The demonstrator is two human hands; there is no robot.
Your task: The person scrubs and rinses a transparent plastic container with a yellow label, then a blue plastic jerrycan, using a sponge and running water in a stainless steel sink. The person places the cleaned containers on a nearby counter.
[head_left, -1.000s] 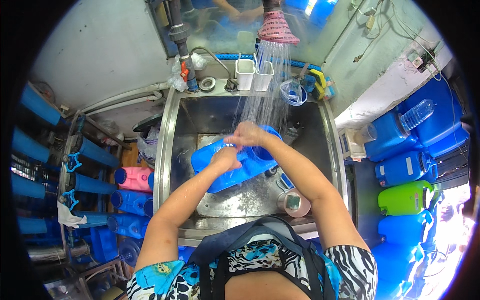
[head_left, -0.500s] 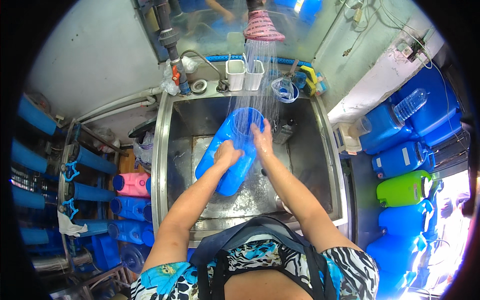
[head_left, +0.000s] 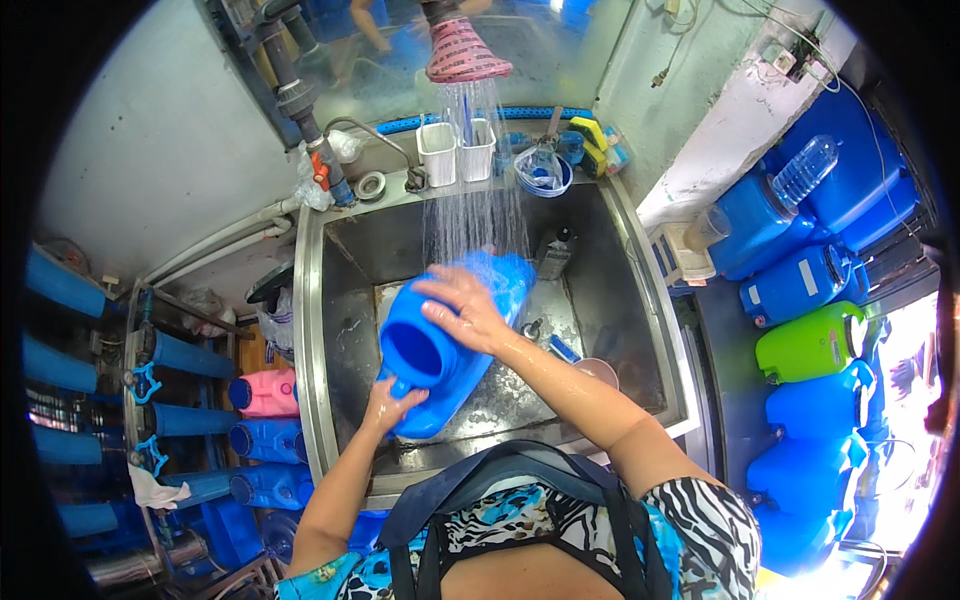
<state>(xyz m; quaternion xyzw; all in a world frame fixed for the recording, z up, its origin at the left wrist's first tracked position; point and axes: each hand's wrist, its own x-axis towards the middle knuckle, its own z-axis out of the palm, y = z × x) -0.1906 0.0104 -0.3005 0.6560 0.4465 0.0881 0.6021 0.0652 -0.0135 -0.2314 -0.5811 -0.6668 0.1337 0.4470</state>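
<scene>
1. Nearest the camera: left hand [head_left: 392, 405] gripping the lower end of a blue plastic jerrycan [head_left: 445, 345], fingers curled about its handle corner, grip closed on it.
2. Just beyond: right hand [head_left: 462, 305] spread flat over the upper side of the same can, palm down, fingers wide, pressing rather than clasping.
3. Can tilted above the steel sink [head_left: 620, 330], long axis running from lower left by the left hand to upper right under the spray; far end blurred by water.
4. Sink basin wet; a small dark bottle [head_left: 553, 253] upright near the back wall, a pale round cup [head_left: 597, 372] at the right, contents not discernible.
5. Farther back on the ledge: two white tubs [head_left: 457, 153] side by side, a clear bowl [head_left: 543, 172] holding blue items.
6. Overhead: pink shower head [head_left: 466, 58] pouring water onto the can's upper end.
7. Right of the sink: stacked blue and green jerrycans [head_left: 810, 345].
</scene>
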